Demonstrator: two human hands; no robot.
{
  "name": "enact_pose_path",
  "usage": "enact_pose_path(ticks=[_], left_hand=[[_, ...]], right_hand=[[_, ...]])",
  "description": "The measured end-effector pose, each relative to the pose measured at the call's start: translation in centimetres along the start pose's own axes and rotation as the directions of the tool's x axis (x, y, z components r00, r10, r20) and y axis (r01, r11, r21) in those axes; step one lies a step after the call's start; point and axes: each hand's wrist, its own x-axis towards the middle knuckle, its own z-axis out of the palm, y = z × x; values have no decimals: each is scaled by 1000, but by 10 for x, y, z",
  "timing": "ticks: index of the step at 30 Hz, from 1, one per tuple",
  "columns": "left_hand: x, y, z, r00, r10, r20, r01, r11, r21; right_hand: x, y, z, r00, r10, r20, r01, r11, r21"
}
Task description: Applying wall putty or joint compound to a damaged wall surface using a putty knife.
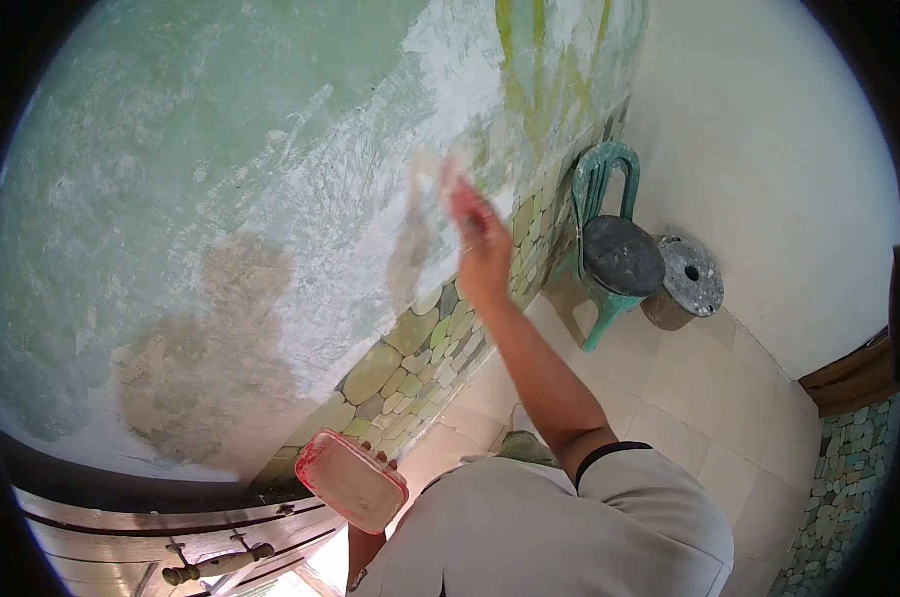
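Note:
My right hand (485, 244) is raised to the green wall (172, 129) and closed around a red-handled putty knife (452, 179). Motion smears the tool, so its edge is hard to make out, but it is at or close to a white patch of filler (370, 189) spread unevenly over the green paint. Low by my body, my left hand (382, 458) grips a red-rimmed rectangular tub (352, 482) from its right side, fingertips showing over the rim. Pale residue coats the tub's inside; the rest of that hand is hidden.
Green pebble tiles (372, 373) line the wall's foot. A green plastic chair (605, 189) with a dark round lid (624, 256) on its seat stands in the corner, beside a speckled round container (691, 275). At lower left is a door with a handle (216, 565).

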Motion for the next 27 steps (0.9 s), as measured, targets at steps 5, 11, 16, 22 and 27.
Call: enact_pose_path(ticks=[5,11,16,22,27], left_hand=[[-14,9,-50,997,-26,-75,21,998,-64],[-7,-1,-39,989,25,-148,-45,990,-136],[-8,-1,-55,994,-51,-100,38,991,-124],[31,-10,-21,987,-160,31,160,987,-1],[13,-14,-7,998,-56,-26,51,986,-158]], right_hand=[[50,54,-29,981,161,-112,-179,966,-186],[44,53,21,981,195,15,-188,962,-200],[-16,0,54,958,216,187,-200,975,-98],[-12,5,12,892,284,351,-384,886,258],[63,42,-38,991,131,18,-122,960,-253]])
